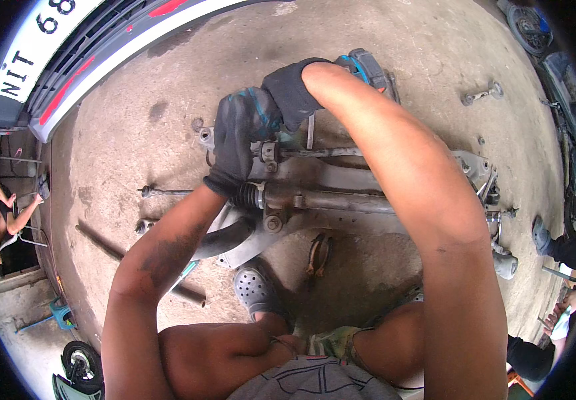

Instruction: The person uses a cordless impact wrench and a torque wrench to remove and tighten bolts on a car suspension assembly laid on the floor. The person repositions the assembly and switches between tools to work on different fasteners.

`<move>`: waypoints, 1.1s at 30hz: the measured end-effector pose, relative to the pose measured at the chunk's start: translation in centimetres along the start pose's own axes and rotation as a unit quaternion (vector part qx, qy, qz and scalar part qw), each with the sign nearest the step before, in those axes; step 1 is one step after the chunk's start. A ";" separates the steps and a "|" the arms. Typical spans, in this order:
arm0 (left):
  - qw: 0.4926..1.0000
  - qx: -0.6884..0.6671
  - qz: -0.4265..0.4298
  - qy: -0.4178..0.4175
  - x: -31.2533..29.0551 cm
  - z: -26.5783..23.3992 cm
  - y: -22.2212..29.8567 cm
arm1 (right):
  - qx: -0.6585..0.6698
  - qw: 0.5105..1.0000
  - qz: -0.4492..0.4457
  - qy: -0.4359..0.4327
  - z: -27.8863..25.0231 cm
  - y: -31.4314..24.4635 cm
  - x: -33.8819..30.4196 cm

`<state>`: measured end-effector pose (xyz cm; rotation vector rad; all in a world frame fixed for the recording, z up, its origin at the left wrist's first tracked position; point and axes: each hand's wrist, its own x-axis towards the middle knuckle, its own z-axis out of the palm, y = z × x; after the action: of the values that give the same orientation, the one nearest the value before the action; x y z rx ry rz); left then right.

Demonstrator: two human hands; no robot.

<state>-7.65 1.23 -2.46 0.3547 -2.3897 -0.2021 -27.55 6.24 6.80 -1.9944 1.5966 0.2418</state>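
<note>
A grey metal car subframe (341, 219) lies on the floor before me, with a steering rack (334, 200) along it. At its left end a black rubber boot (246, 195) and a thin tie rod (168, 192) show. Above that end, my left hand (233, 137), in a dark glove, is closed with its fingers curled. My right hand (291, 97), also gloved, is closed right against it; what the two grip is hidden. Beyond my right wrist sits a black and teal power-tool part (366, 70), partly covered by my forearm.
Pliers (318, 253) lie between my feet and the subframe. A long pipe (98, 241) and a teal-handled tool (186, 272) are at left. A car bumper (101, 73) juts in at upper left. A small metal link (481, 95) lies far right; other people sit at both sides.
</note>
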 end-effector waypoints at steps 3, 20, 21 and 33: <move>0.998 -0.020 -0.043 -0.043 -0.3 0.0 -0.4 | 0.002 1.000 -0.002 -0.002 0.0 0.1 0.1; 0.978 -0.170 -0.118 -0.020 -0.3 0.1 -1.1 | -0.008 1.000 -0.012 -0.002 -0.3 -0.1 1.3; 0.979 -0.169 -0.108 -0.026 0.0 0.0 -0.8 | -0.008 1.000 -0.011 -0.006 -0.4 0.2 1.2; 0.996 -0.075 -0.022 -0.050 -0.1 -0.8 -1.1 | 0.007 0.999 -0.022 -0.031 -0.5 1.1 1.1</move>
<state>-6.76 0.16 -2.20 0.3337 -2.4474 -0.4258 -28.35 4.91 6.33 -1.9890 1.5108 0.2719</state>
